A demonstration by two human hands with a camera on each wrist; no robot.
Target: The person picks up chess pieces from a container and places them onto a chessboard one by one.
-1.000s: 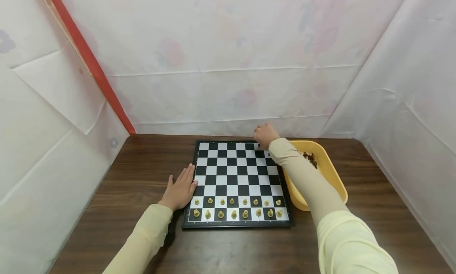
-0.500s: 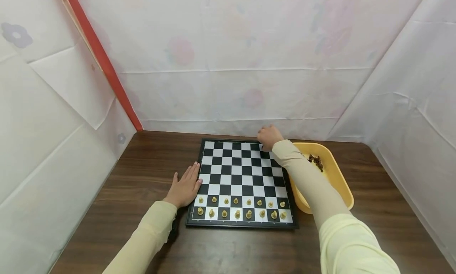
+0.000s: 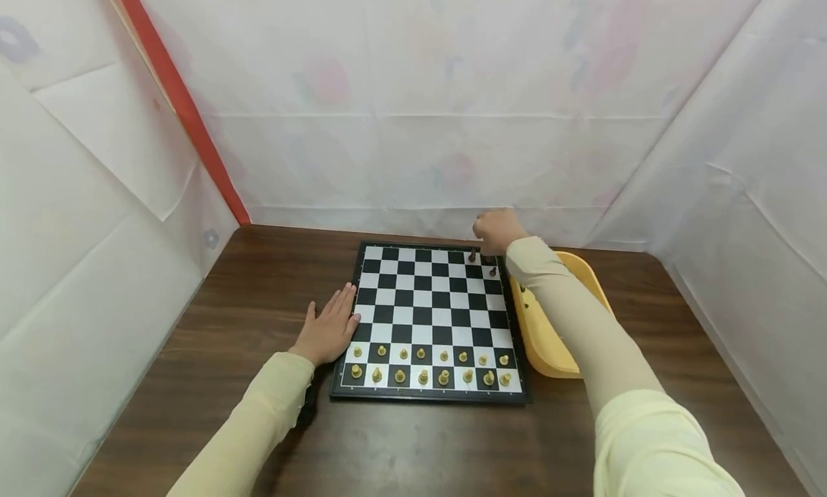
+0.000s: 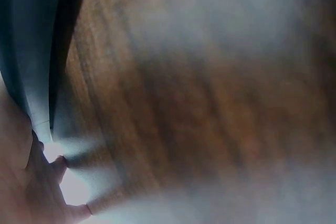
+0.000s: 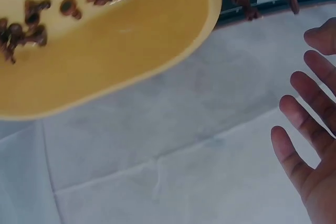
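Right hand (image 3: 496,231) hovered with fingers spread over small dark brown chess pieces (image 3: 493,271). Left hand (image 3: 328,332) lay flat. Pieces looked light, tippy; I'd pinch the tops.

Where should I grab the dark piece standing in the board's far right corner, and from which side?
Pinch the dark piece by its narrow upper stem, coming straight down from above. It stands upright on the chessboard, with another dark piece close by and the yellow tub just past the board's edge, so a side approach looks cramped. The right hand hovers open nearby.
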